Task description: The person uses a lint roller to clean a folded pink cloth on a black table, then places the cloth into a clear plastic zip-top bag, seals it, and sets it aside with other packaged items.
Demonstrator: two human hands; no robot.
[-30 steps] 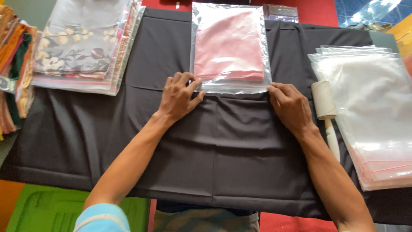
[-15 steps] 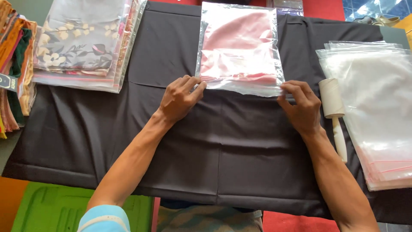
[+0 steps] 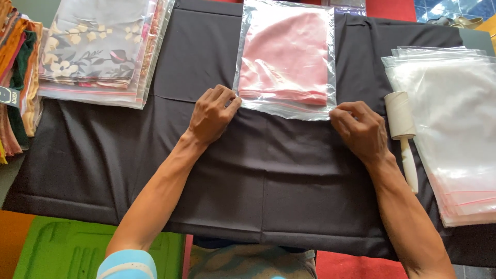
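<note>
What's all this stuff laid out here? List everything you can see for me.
clear bag with pink cloth: one, pink inside clear plastic, top centre on the black cloth
black cloth: one, black, spread across the work surface
stack of bagged patterned cloths: one stack, grey floral on top, upper left
pile of folded cloths: one pile, mixed colours, far left edge
stack of empty clear bags: one stack, clear, right side
lint roller: one, white, beside the empty bags
green tray: one, green, bottom left
left hand: pinching the bag's near left corner
right hand: at the bag's near right corner
</note>
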